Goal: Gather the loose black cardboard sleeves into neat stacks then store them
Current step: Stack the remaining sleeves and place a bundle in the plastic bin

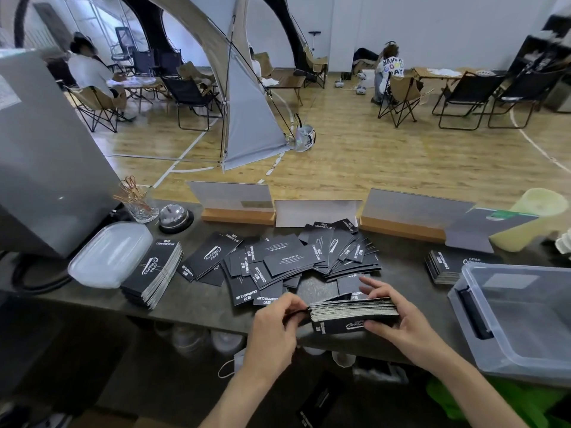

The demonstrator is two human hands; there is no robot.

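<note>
Head view looks down on a dark grey stone-like counter (197, 301) with a loose heap of flat black cardboard sleeves printed in white (287, 257) at its middle. Just on the near side of that heap, at the counter's front edge, both hands hold a thick gathered stack of black cardboard sleeves (353, 313). The left hand (273, 327) pinches the stack's left end between thumb and fingers. The right hand (398, 325) cups the right end, with fingers curled over the top and thumb pressed on the front face. The stack lies flat, and its pale layered edges face the camera.

Left of the heap sits a second neat stack of black sleeves (154, 270), leaning slightly. It touches a frosted translucent plastic lid (108, 253) on its far left. Right of the heap, well apart, a third short stack of black sleeves (445, 267) lies just beside a clear plastic storage bin with a black latch (519, 322) that overhangs the counter's front corner.

Behind the heap stand white card signs in tan wooden holders (234, 202). Left of these are a chrome service bell (173, 216) and a cut-glass tumbler holding thin sticks (140, 205).
</note>
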